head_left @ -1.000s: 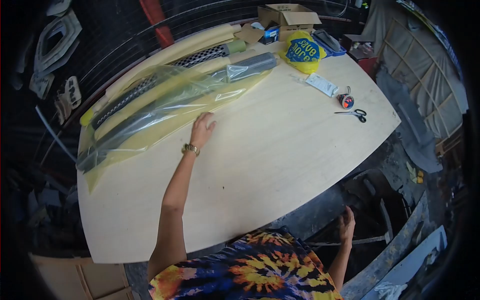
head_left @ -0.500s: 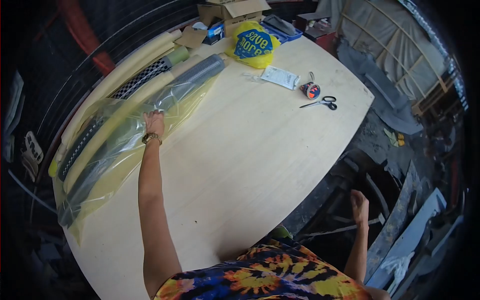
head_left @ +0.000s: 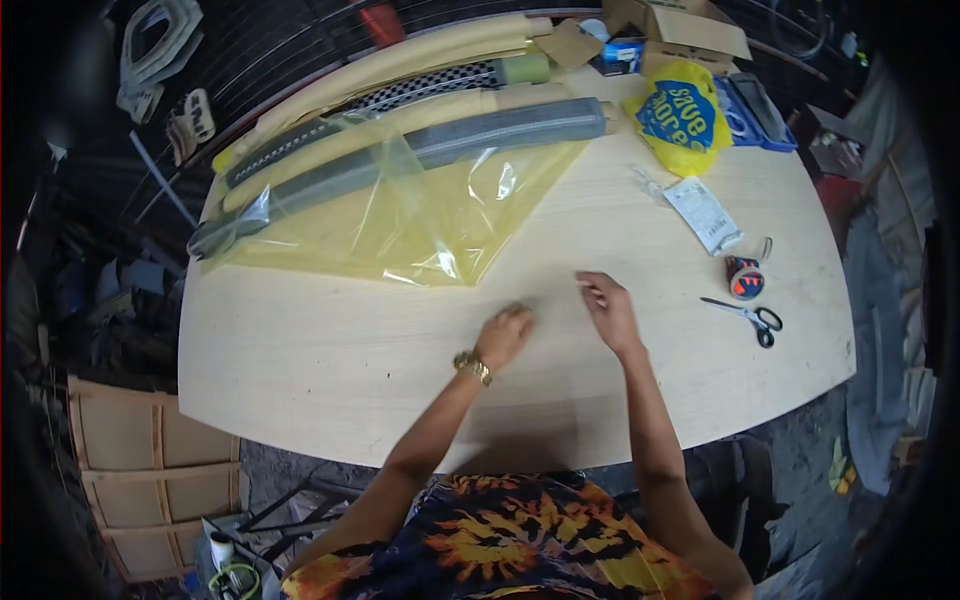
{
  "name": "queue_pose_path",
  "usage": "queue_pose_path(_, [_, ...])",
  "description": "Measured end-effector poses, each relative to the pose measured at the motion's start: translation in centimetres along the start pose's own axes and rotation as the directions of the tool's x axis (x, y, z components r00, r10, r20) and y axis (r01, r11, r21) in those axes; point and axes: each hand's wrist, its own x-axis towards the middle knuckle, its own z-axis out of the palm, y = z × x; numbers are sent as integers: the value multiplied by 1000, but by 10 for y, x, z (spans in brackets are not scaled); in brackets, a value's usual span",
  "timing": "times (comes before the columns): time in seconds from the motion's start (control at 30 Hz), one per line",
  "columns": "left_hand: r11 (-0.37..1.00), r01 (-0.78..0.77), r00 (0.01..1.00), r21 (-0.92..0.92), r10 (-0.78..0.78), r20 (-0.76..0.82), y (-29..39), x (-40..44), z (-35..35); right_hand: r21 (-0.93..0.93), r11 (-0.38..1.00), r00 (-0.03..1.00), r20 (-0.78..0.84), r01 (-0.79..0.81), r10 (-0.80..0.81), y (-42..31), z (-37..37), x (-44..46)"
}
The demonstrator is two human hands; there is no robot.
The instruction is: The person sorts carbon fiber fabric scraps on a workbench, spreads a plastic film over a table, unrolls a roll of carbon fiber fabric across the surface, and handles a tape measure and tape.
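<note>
Left hand [head_left: 504, 338] has moved off the glossy, creased yellow film [head_left: 400, 240], which lies at far left and partly veils the grey roll [head_left: 510, 130], its fingers too blurred to tell whether closed, while right hand [head_left: 608, 308] has fingers loosely apart.

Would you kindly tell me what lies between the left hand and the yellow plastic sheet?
In the head view, only a bare stretch of the pale tabletop separates the left hand from the yellow plastic sheet.
</note>
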Motion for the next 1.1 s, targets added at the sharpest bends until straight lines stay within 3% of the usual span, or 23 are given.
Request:
queue_pose_path(0.1, [978, 140, 982, -152, -117, 151, 48, -52, -28, 42, 965, 954, 148, 257, -261, -21, 68, 58])
queue_pose_path(0.17, [968, 164, 976, -191, -131, 175, 57, -93, -45, 105, 941, 911, 238, 321, -338, -38, 116, 98])
queue_pose_path(0.23, [973, 180, 977, -146, -159, 145, 64, -134, -64, 80, 960, 920, 273, 270, -281, -51, 155, 148])
queue_pose_path(0.3, [957, 270, 962, -104, -263, 75, 74, -170, -83, -297, 862, 909, 62, 410, -411, -44, 182, 203])
queue_pose_path(0.37, [901, 420, 905, -108, -425, -26, 90, -211, -98, -401, 902, 987, 52, 158, -150, -44, 182, 237])
queue_pose_path(0.43, [840, 528, 830, -121, -541, -133, 93, -241, -106, -480, 873, 996, 30, 89, -85, -20, 181, 262])
queue_pose_path(0.5, [755, 636, 730, -158, -656, -193, 91, -262, -111, -584, 812, 946, 270, 13, 179, -14, 168, 269])
queue_pose_path(0.53, [739, 642, 713, -207, -674, -195, 88, -260, -117, -624, 775, 900, 389, 99, 198, -21, 156, 262])
queue_pose_path(0.57, [770, 607, 737, -196, -638, -224, 79, -254, -123, -651, 736, 838, 496, 186, 227, -25, 143, 249])
queue_pose_path(0.6, [795, 576, 763, -189, -606, -223, 72, -238, -136, -611, 721, 824, 558, 327, 99, -10, 138, 238])
queue_pose_path(0.67, [855, 501, 809, -131, -517, -278, 52, -198, -159, -478, 789, 842, 531, 387, -92, 19, 102, 203])
queue_pose_path(0.73, [932, 359, 880, -48, -355, -316, 31, -142, -184, -350, 912, 813, 582, 215, 32, 19, 54, 164])
queue_pose_path(0.77, [952, 305, 907, -1, -291, -304, 20, -114, -194, -216, 961, 820, 572, 171, -17, 27, 42, 144])
queue_pose_path(0.8, [978, 164, 959, 131, -127, -254, 15, -79, -206, -92, 989, 847, 529, 116, -50, 37, 21, 124])
queue_pose_path(0.83, [979, 125, 976, 163, -92, -198, 9, -49, -212, -156, 978, 815, 579, 141, -25, 31, 0, 107])
queue_pose_path(0.87, [960, 17, 989, 279, 25, -147, 11, -19, -215, -79, 963, 858, 476, 259, -192, 65, -2, 93])
queue_pose_path(0.9, [933, -73, 994, 352, 98, -56, 17, 10, -219, 9, 978, 872, 451, 208, -190, 58, -14, 74])
queue_pose_path(0.97, [909, -254, 967, 332, 228, 116, 10, 65, -212, 20, 934, 855, 395, 357, -335, 67, -23, 56])
queue_pose_path(1.03, [873, -396, 905, 283, 319, 283, -2, 120, -194, -3, 940, 909, 254, 342, -330, 67, -14, 44])
queue_pose_path(1.07, [863, -431, 878, 265, 332, 345, -13, 142, -181, 18, 987, 931, 330, 161, -158, 64, -5, 39])
queue_pose_path(1.1, [883, -383, 880, 273, 258, 400, -28, 161, -166, 25, 994, 923, 369, 103, -105, 50, 1, 31])
